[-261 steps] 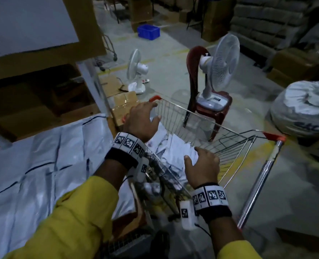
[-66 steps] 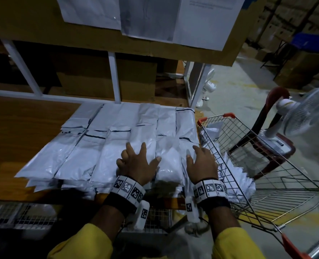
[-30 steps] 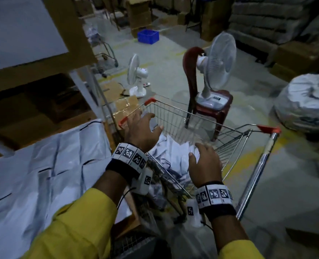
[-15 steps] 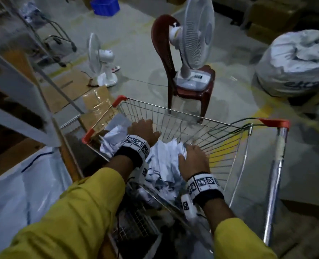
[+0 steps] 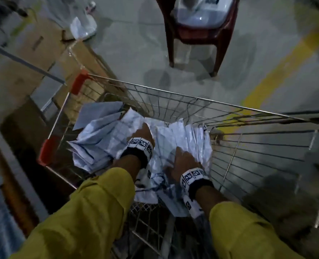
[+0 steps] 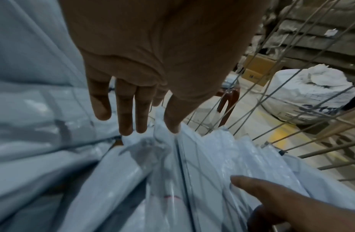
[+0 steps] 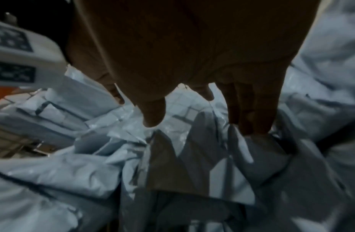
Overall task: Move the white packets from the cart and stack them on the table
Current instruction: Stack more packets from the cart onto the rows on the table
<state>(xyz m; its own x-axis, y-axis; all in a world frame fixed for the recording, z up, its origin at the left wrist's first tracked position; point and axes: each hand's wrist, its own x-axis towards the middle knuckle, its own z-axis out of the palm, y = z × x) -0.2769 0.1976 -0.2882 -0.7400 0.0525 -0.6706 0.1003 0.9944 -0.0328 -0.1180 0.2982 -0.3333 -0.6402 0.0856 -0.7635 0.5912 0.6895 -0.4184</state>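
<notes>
Both hands reach down inside the cart (image 5: 192, 99): left hand (image 5: 144, 134) and right hand (image 5: 183, 162), fingers straight and slightly spread, press into the white packets (image 5: 102, 139) heaped there, likely to gather a bundle between them.

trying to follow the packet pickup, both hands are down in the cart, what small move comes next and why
Probably closing both hands on a bunch of packets. The left hand and right hand reach into the pile in the cart with fingers straight, tips touching the plastic, and neither has a grip yet, so nothing can be lifted toward the table.
</notes>
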